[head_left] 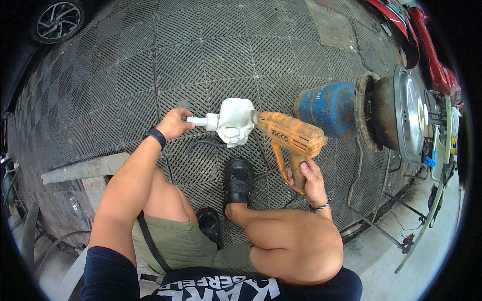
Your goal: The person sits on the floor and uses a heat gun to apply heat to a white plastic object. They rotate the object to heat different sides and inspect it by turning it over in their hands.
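My left hand [174, 124] is closed, with thumb and fingers gripping the narrow neck of a white plastic reservoir [236, 113]. The reservoir is held out level in front of me, its wider body pointing to the right. In my right hand [313, 184] is a worn orange heat gun [291, 131], with my fingers wrapped round its handle. Its metal nozzle points left and meets the right side of the reservoir in the picture; I cannot tell whether they touch. Below the reservoir runs a black hose [208, 144].
At the right stands a blue gas cylinder [326, 108] beside a dark pot [382, 113] with a shiny metal lid [410, 113]. Grey grid matting [201, 65] covers the floor. A car wheel [59, 21] shows at the far left, red body panels [432, 50] at the far right.
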The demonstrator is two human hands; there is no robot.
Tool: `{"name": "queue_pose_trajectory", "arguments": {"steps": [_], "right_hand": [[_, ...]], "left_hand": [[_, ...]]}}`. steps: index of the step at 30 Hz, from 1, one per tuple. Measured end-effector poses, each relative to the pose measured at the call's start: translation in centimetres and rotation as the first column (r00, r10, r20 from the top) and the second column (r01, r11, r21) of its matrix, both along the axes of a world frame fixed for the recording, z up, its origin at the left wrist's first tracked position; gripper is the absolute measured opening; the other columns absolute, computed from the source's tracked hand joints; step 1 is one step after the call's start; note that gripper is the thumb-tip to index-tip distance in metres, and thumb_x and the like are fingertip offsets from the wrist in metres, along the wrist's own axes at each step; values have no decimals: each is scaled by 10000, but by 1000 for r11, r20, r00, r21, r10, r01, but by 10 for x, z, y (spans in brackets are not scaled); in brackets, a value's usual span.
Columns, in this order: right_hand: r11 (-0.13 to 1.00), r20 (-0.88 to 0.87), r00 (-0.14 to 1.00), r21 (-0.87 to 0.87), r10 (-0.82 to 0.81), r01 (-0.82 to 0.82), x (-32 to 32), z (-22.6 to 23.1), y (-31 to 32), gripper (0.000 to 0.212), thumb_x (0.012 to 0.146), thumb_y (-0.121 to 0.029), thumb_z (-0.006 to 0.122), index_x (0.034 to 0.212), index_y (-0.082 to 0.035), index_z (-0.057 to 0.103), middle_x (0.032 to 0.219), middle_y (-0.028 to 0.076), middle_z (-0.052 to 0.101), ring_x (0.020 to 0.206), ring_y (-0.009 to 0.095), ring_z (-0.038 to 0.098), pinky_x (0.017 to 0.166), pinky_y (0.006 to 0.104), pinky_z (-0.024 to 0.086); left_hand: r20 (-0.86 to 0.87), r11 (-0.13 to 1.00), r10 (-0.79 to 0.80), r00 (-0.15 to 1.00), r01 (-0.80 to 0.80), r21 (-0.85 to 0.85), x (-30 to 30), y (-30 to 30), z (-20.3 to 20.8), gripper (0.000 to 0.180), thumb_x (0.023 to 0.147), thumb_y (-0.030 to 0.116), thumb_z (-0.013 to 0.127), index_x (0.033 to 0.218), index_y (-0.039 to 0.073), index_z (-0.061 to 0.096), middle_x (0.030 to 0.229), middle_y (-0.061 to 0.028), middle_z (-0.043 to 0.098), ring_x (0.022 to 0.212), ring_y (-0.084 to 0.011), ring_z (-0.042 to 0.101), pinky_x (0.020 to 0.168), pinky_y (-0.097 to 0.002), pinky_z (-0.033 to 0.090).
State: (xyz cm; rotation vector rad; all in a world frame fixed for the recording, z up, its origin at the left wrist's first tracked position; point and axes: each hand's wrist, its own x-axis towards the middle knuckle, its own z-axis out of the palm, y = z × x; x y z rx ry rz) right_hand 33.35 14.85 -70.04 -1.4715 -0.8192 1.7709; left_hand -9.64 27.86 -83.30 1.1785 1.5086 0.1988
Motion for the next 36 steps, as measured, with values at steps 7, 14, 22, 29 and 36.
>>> {"name": "queue_pose_trajectory", "arguments": {"steps": [7, 14, 22, 29, 36], "right_hand": [[996, 82, 995, -71, 58, -52, 13, 4, -8, 472, 1066, -365, 519, 1319, 33, 529, 880, 84, 634, 687, 144, 594, 644, 278, 512], [984, 37, 994, -150, 99, -92, 14, -6, -23, 494, 1065, -335, 525, 1406, 20, 480, 877, 84, 633, 670, 150, 595, 631, 277, 511], [980, -27, 997, -180, 77, -81, 6, -5, -31, 441, 1076, -330, 516, 1356, 10, 522, 901, 73, 626, 722, 137, 591, 639, 277, 517], [978, -69, 993, -180, 91, -103, -8, -2, -32, 469, 1072, -353, 524, 1369, 10, 515, 897, 65, 621, 711, 136, 583, 643, 277, 515], [979, -88, 987, -143, 131, -143, -13, -3, -29, 518, 1060, -396, 529, 1395, -1, 503, 881, 63, 615, 687, 147, 576, 627, 288, 496]], "left_hand": [[-13, 1000, -9, 1000, 9, 8, 0, -1, 0, 401, 887, 35, 760, 1248, -71, 619, 1029, -139, 708, 839, -179, 683, 699, -322, 580], [11, 1000, 9, 1000, -9, 3, 0, -1, 0, 406, 884, 37, 763, 1250, -70, 621, 1016, -135, 711, 828, -175, 681, 697, -320, 576], [25, 1000, 7, 1000, -7, 1, 2, 1, 5, 427, 881, 36, 764, 1261, -85, 611, 1007, -139, 715, 805, -165, 672, 684, -309, 556], [19, 1000, 4, 1000, -4, 9, 1, 0, 5, 429, 879, 35, 763, 1260, -90, 611, 1005, -140, 717, 788, -165, 667, 684, -311, 557], [12, 1000, -10, 1000, 10, 10, 1, 1, 3, 428, 880, 38, 764, 1262, -81, 613, 1021, -139, 716, 815, -171, 675, 696, -315, 565]]}}
